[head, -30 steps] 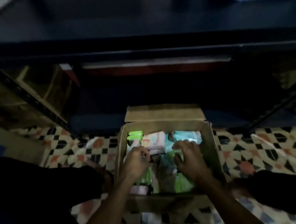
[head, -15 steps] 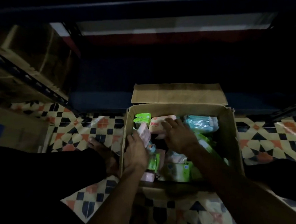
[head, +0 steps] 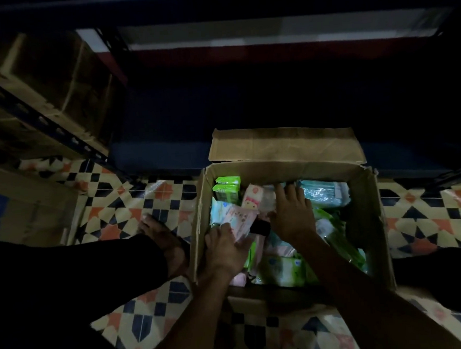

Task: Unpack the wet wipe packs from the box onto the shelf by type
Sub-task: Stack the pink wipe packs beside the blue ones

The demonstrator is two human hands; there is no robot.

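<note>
Left hand [head: 226, 251] grips a pink-printed wipe pack [head: 239, 221] at the left wall of the cardboard box [head: 288, 168], which stands on the tiled floor before the dark shelf [head: 246, 106]. Right hand [head: 291, 216] lies with fingers spread on the pink pack [head: 255, 198] at centre; whether it grasps is unclear. Advice: collect matching pink packs first, lift them clear of the box wall, and leave the teal packs [head: 325, 194] at right for a later pass.

I can read no text here: the print on the wipe packs [head: 237, 219] in my box [head: 286, 171] is too dim and blurred.
</note>
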